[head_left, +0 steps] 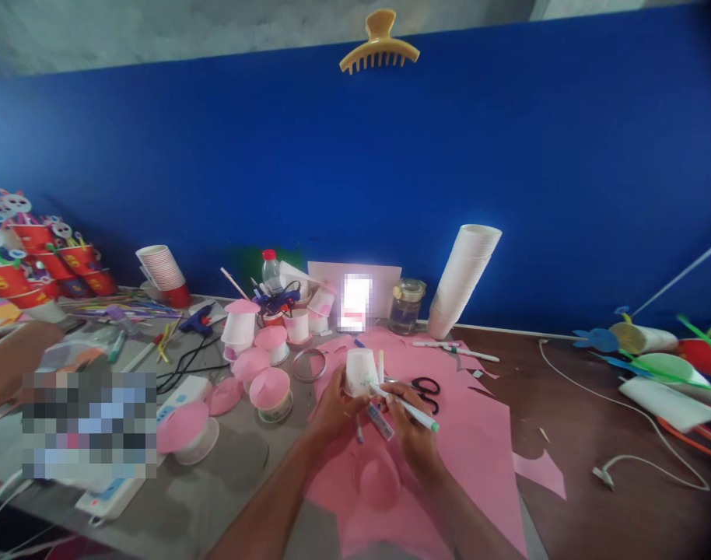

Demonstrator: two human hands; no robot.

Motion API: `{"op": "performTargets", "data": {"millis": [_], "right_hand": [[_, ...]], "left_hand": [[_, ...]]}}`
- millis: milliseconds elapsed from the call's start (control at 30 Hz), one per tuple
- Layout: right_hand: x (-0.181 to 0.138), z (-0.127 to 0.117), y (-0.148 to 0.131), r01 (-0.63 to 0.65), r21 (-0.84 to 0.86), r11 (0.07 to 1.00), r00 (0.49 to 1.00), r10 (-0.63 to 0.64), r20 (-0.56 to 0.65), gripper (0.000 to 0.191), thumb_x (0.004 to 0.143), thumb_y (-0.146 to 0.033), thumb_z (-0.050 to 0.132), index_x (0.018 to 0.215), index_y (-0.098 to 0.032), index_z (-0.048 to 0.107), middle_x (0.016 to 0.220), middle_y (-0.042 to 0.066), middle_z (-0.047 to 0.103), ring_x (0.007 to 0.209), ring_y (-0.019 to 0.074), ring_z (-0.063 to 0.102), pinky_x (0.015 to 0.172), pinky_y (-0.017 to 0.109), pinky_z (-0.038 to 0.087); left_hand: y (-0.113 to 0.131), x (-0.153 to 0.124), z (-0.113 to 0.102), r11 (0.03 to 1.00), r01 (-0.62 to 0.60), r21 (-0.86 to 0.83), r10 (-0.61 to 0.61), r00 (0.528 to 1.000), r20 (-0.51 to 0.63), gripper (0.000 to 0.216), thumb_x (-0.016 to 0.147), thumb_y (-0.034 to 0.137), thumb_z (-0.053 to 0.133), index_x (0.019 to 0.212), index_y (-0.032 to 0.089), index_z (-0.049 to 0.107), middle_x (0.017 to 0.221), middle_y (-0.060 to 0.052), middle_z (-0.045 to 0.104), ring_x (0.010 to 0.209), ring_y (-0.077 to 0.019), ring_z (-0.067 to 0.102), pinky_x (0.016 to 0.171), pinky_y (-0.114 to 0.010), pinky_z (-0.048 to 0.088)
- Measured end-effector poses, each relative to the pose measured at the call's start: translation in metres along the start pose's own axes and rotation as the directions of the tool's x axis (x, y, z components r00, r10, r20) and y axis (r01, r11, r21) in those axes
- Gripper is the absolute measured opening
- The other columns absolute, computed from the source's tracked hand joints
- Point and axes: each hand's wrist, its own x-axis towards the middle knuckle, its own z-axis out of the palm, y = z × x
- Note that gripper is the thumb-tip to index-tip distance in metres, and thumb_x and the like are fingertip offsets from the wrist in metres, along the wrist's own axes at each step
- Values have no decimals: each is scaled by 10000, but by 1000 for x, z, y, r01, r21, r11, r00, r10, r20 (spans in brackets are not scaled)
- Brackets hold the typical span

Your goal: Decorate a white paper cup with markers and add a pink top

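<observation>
Bare forearms (267, 498) lie nearest, over pink paper (472, 459) on the counter (227, 482). Past them, the left hand (334, 407) grips a white cup (360, 367), narrow end up, while the right hand (412, 432) holds a green-ended marker (415, 411), tip at its wall. Faint marks suggest drawing begun, probably unfinished. Pink-topped cups (271, 387) farther left seem further along; behind, 1 tall cup stack (466, 272) looks unused.

Ahead of me a deep blue partition (244, 163) stands behind the grey and brown table (186, 502), a mottled grey wall (215, 29) showing above, pale light brightening the partition's left end.
</observation>
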Motion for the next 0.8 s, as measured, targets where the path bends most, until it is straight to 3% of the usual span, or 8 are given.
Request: {"op": "performTargets", "data": {"millis": [167,567,800], "right_hand": [[-3,4,-1,-4,12,1000,1000,4,-4,246,917,-419,576,935,-211,707,816,65,710,704,187,662,673,341,574],[-4,8,-6,-33,30,999,998,31,54,207,917,-395,579,928,-235,709,818,52,714,702,196,662,636,330,566],[-2,6,-5,-8,-4,1000,1000,8,3,242,894,-424,599,870,-210,709,790,54,717,678,189,665,633,315,571]], "left_hand": [[-1,-1,1,1000,6,-10,-6,1000,-7,645,662,297,793,1247,167,554,1193,-119,643,1105,-289,596,940,-390,487],[10,-5,4,998,12,61,-11,1000,-12,611,694,301,789,1242,172,553,1120,-90,666,1058,-261,603,909,-375,495],[7,-2,2,998,11,62,-10,1000,-13,648,653,273,807,1242,170,555,1178,-101,649,1085,-270,593,958,-391,473]]}}
